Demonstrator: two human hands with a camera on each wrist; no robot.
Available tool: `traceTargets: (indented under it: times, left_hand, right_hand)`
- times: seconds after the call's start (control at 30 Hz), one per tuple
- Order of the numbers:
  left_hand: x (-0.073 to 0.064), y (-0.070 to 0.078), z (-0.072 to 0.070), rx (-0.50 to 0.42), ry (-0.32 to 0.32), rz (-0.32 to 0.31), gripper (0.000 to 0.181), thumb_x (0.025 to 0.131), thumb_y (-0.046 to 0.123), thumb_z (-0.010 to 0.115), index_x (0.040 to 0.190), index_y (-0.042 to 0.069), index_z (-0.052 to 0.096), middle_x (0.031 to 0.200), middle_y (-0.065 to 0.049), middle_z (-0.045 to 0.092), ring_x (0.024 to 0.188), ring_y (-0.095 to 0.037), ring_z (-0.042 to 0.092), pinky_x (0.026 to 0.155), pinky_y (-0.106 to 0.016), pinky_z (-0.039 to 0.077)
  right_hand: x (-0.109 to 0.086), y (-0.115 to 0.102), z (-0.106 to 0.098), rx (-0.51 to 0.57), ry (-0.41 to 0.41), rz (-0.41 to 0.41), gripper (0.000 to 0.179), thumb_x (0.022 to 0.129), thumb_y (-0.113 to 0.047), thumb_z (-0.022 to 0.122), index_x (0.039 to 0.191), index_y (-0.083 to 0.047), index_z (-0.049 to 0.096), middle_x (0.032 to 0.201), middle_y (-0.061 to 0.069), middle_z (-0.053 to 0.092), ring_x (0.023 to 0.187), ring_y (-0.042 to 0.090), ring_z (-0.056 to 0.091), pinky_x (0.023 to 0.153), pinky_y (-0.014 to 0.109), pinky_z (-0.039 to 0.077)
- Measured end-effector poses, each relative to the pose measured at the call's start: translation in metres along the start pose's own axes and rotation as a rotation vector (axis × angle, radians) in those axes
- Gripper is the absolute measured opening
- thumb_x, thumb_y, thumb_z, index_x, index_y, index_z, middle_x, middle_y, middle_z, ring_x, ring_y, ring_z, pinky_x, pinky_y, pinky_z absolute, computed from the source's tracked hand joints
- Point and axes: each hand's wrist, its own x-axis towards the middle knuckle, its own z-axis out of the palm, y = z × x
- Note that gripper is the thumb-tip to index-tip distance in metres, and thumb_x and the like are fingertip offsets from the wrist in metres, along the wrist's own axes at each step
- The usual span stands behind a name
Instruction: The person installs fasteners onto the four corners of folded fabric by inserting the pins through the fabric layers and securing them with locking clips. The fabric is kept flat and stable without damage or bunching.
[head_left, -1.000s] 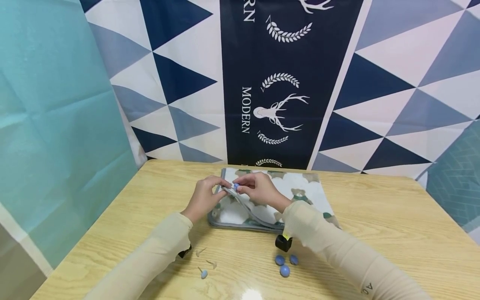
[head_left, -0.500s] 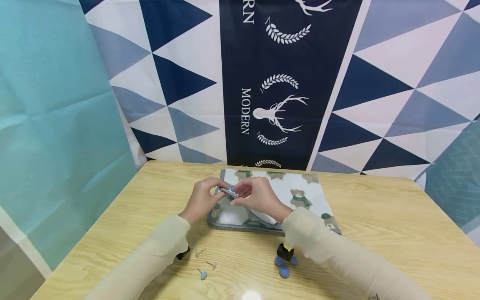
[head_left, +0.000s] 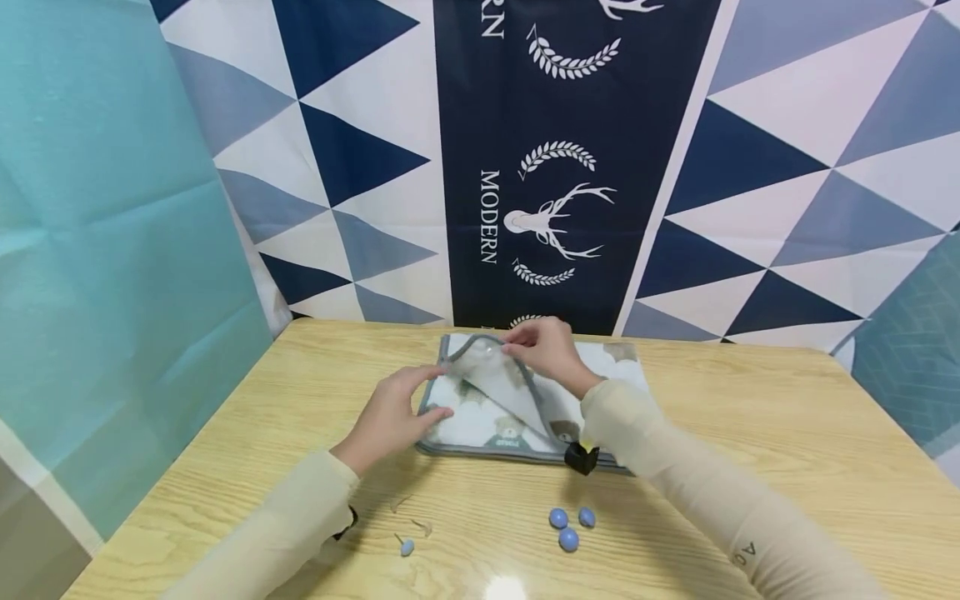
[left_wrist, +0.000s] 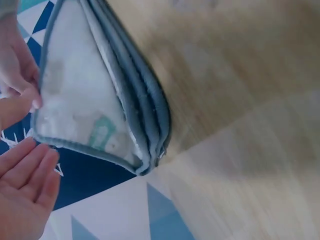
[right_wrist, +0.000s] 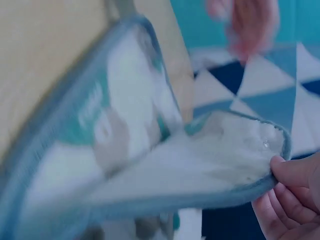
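Observation:
A folded blanket (head_left: 468,425) with bear prints and grey edging lies at the far side of the table. My right hand (head_left: 547,350) pinches the corner of its top layer (right_wrist: 235,160) between thumb and fingers and holds it up, folded back, so the pale underside shows. Near that corner sits a small clear, shiny spot (right_wrist: 266,143). My left hand (head_left: 386,417) is at the blanket's left side with fingers and thumb spread, its fingertips close to the lifted edge; whether they touch it I cannot tell.
Three round blue caps (head_left: 568,540) lie on the wooden table (head_left: 315,375) in front of the blanket. Left of them are a blue-capped pin (head_left: 406,547) and two pale pins (head_left: 423,527). A patterned cloth (head_left: 375,108) hangs behind the table.
Both hands were together at the blanket's edge around a small blue piece. The left hand has let go and drawn back left; the right has lifted the corner up and rightward.

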Motion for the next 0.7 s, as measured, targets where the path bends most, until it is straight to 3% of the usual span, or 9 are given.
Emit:
traceTargets:
  times: [0.17, 0.3, 0.5, 0.6, 0.7]
  left_hand:
    - [-0.02, 0.006, -0.009, 0.036, -0.12, -0.021, 0.05, 0.08, 0.024, 0.078, 0.125, 0.01, 0.062, 0.125, -0.007, 0.065, 0.119, -0.026, 0.06, 0.099, -0.042, 0.051]
    - [-0.033, 0.009, -0.016, 0.047, -0.189, -0.02, 0.049, 0.081, 0.025, 0.077, 0.124, 0.01, 0.062, 0.126, -0.006, 0.065, 0.12, -0.025, 0.06, 0.1, -0.042, 0.051]
    - [-0.048, 0.011, -0.025, 0.056, -0.316, 0.006, 0.046, 0.083, 0.023, 0.074, 0.125, 0.009, 0.061, 0.125, -0.006, 0.065, 0.121, -0.025, 0.059, 0.103, -0.044, 0.048]
    - [-0.054, 0.01, -0.027, 0.052, -0.382, 0.01, 0.042, 0.085, 0.022, 0.073, 0.123, 0.01, 0.062, 0.123, -0.005, 0.066, 0.119, -0.025, 0.061, 0.102, -0.044, 0.049]
    - [-0.059, 0.009, -0.029, 0.041, -0.453, 0.013, 0.039, 0.086, 0.021, 0.072, 0.121, 0.008, 0.063, 0.122, -0.005, 0.067, 0.118, -0.025, 0.062, 0.099, -0.043, 0.051]
  right_hand:
    - [0.013, 0.023, -0.016, 0.163, -0.014, 0.262, 0.024, 0.082, -0.018, 0.075, 0.103, -0.006, 0.074, 0.085, 0.002, 0.076, 0.067, 0.0, 0.063, 0.069, 0.023, 0.056]
    - [0.022, 0.037, -0.025, 0.314, -0.021, 0.433, 0.033, 0.084, -0.017, 0.072, 0.113, -0.001, 0.069, 0.091, -0.003, 0.071, 0.065, -0.002, 0.059, 0.073, 0.022, 0.055]
    - [0.032, 0.06, -0.035, 0.37, 0.003, 0.576, 0.038, 0.089, -0.019, 0.067, 0.122, 0.0, 0.064, 0.119, 0.007, 0.061, 0.07, -0.003, 0.056, 0.085, 0.023, 0.052]
    - [0.034, 0.071, -0.037, 0.377, 0.02, 0.63, 0.04, 0.089, -0.019, 0.067, 0.124, 0.0, 0.062, 0.115, 0.005, 0.062, 0.067, -0.004, 0.054, 0.08, 0.018, 0.051]
    - [0.034, 0.08, -0.036, 0.37, 0.023, 0.656, 0.039, 0.088, -0.018, 0.068, 0.122, 0.0, 0.063, 0.101, -0.001, 0.064, 0.065, -0.005, 0.055, 0.078, 0.018, 0.051]
